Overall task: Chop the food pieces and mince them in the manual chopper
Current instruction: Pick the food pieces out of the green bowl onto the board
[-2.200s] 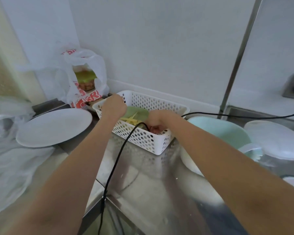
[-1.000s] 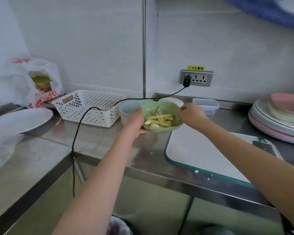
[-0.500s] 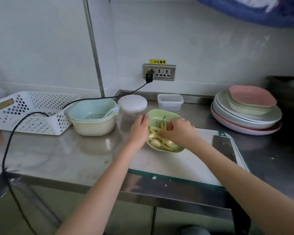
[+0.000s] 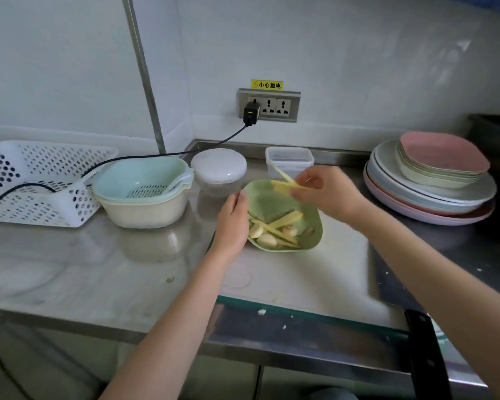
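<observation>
A green bowl (image 4: 274,199) sits on the white cutting board (image 4: 300,272), holding yellow strips and garlic cloves (image 4: 267,239). My left hand (image 4: 233,223) holds the bowl's left rim. My right hand (image 4: 328,192) pinches several yellow strips (image 4: 285,184) lifted above the bowl. The manual chopper (image 4: 218,168), clear with a white lid, stands just behind the bowl. A knife's black handle (image 4: 426,350) shows at the board's near right corner.
A teal colander in a cream bowl (image 4: 142,192) and a white perforated basket (image 4: 35,183) stand to the left. A black cable (image 4: 156,155) runs from the wall socket across them. A clear lidded box (image 4: 289,158) stands behind. Stacked plates (image 4: 430,186) fill the right.
I carried the green bowl from the basket over to the cutting board. My right hand has now lifted several yellow strips out of the bowl.
</observation>
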{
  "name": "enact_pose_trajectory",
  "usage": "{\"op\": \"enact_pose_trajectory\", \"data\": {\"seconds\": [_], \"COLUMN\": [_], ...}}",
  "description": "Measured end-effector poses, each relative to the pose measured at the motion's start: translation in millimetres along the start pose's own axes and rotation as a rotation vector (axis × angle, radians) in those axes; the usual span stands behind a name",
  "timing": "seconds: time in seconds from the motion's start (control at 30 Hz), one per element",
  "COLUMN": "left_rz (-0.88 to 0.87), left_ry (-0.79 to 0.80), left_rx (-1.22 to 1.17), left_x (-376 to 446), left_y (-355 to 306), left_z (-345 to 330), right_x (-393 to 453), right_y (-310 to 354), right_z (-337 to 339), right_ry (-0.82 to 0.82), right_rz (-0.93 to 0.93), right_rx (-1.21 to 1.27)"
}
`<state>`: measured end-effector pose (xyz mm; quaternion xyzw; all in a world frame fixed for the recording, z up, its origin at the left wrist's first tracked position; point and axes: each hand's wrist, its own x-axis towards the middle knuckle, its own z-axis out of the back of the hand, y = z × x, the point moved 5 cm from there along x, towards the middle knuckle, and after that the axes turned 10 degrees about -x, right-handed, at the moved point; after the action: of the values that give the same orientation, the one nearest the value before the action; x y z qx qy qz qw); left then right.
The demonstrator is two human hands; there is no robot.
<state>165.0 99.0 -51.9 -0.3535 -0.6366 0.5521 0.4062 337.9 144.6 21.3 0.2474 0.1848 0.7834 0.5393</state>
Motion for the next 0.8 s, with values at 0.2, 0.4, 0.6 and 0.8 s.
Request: {"op": "enact_pose_trajectory", "data": {"seconds": [0.2,0.4,0.6,0.8], "left_rz": [-0.129,-0.084,-0.080,-0.083], "left_ry": [-0.314,-0.453,-0.445,-0.445], "left_rx": [0.003,-0.047,-0.014,0.001], "left_x": [-2.1,-1.0,-0.5,0.6], "left_y": [-12.9,-10.2,-8.7,-9.3], "left_z": [28.4,39.8,37.1,35.8], "right_x": [-9.7,-28.1,-17.2,-36.2], "right_y": [-42.4,-75.1,-70.6,-66.1], "right_z": [26.9,-13.6,-0.9,-18.0], "right_ry": [0.001,0.216,0.116,0.255], "right_rz": [-0.051,-0.139,-0.064,0.048], "right_rx": [0.022,-0.007,-0.075,-0.182]}}
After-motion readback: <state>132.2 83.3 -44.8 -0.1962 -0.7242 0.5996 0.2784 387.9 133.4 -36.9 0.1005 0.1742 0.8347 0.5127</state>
